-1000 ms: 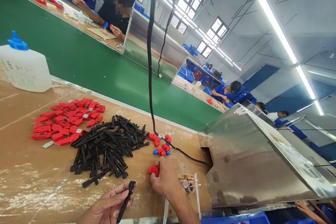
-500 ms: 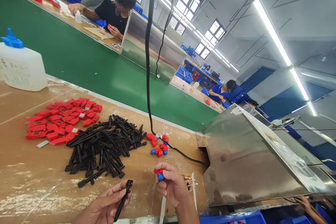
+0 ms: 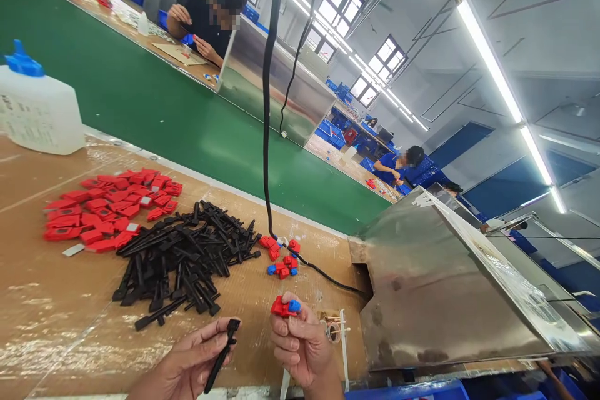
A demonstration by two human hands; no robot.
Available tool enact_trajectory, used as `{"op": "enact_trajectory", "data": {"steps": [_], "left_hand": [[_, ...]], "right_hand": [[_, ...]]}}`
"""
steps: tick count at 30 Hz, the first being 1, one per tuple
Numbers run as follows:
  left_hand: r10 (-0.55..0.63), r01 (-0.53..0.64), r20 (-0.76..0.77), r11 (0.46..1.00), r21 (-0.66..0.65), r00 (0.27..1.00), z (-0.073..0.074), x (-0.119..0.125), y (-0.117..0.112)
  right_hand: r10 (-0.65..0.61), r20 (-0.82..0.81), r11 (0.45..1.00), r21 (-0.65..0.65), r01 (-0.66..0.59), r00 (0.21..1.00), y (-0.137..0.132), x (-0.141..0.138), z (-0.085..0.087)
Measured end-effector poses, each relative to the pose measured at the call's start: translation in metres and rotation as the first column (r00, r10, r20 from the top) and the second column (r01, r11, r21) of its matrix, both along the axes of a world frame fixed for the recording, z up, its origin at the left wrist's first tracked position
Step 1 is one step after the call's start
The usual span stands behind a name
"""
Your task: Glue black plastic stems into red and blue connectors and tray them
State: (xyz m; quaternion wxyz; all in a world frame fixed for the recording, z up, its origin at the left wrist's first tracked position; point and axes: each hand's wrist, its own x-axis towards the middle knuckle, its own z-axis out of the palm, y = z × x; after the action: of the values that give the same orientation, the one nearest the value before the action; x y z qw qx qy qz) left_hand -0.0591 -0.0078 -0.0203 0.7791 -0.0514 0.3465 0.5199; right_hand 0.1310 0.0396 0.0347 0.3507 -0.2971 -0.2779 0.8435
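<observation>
My left hand (image 3: 194, 356) is closed around a black plastic stick-like part (image 3: 222, 356) with a blocky upper end, held at a slant. To its right, my right hand (image 3: 304, 340) pinches a small red and blue plastic piece (image 3: 284, 307) between thumb and fingers, and the two held parts are apart. Beyond my left hand lies a heap of similar black parts (image 3: 182, 259). A pile of red plastic parts (image 3: 110, 209) sits behind and left of it. Several red and blue pieces (image 3: 284, 267) rest on the bench past my right hand.
A white bottle with a blue cap (image 3: 40, 109) stands at the left. A black cable (image 3: 266, 137) hangs down to the bench, and a metal box (image 3: 440, 300) stands at the right. Behind runs a green belt (image 3: 187, 131); across it a person (image 3: 210, 19) works.
My right hand has turned the red and blue piece so more of it shows, and raised it slightly. My left hand keeps hold of the black part, nearly still.
</observation>
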Motion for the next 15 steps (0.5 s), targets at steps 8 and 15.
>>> {"op": "enact_trajectory", "data": {"steps": [8, 15], "left_hand": [[0.021, -0.014, -0.063, 0.993, 0.116, 0.998, -0.004, 0.004, -0.001], [0.084, -0.050, -0.201, 0.984, 0.168, 0.976, -0.007, 0.010, -0.008]], "right_hand": [[-0.107, 0.259, 0.988, 0.135, 0.074, 0.960, -0.009, -0.006, -0.013], [-0.215, 0.521, 0.914, 0.406, -0.019, 0.826, -0.025, -0.017, -0.009]]}}
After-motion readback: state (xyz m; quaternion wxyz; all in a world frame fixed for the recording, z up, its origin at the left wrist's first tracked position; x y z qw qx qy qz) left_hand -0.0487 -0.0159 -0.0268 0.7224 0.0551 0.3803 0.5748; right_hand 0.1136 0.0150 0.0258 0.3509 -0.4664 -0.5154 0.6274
